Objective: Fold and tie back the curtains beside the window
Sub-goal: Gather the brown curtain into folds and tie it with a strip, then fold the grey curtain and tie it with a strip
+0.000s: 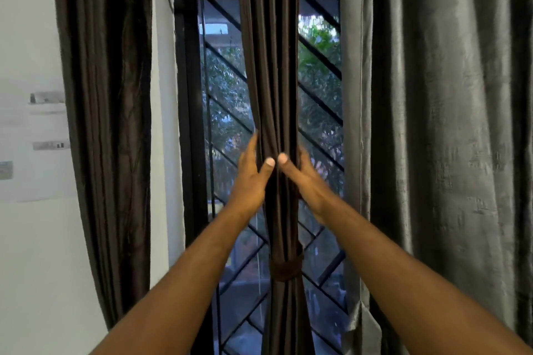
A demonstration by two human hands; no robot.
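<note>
Middle curtain: dark brown, gathered into a narrow bundle, hanging straight down in front of the window, roughly at its centre. Tie band is already wrapped round the bundle in the lower part of the window, and the fabric flares a bit below it.

Left hand is on the bundle's left edge, well above the band. Its thumb lies across the front folds and its fingers run up the side and behind, so it's gripping the cloth. Right hand mirrors it on the right edge at the same height, thumb on the front, fingers tucked behind the fabric. The thumb tips nearly meet at the middle of the bundle. Both hands are closed narrow on the curtain, squeezing it from both sides.

Left curtain, dark brown, hangs loose left of the window, no tie visible. Grey curtain hangs loose right of the window and covers that side.

The window has a black diagonal grille with green foliage behind it. Wall sits left of the window, past the left curtain, with switch plates, blurred.
</note>
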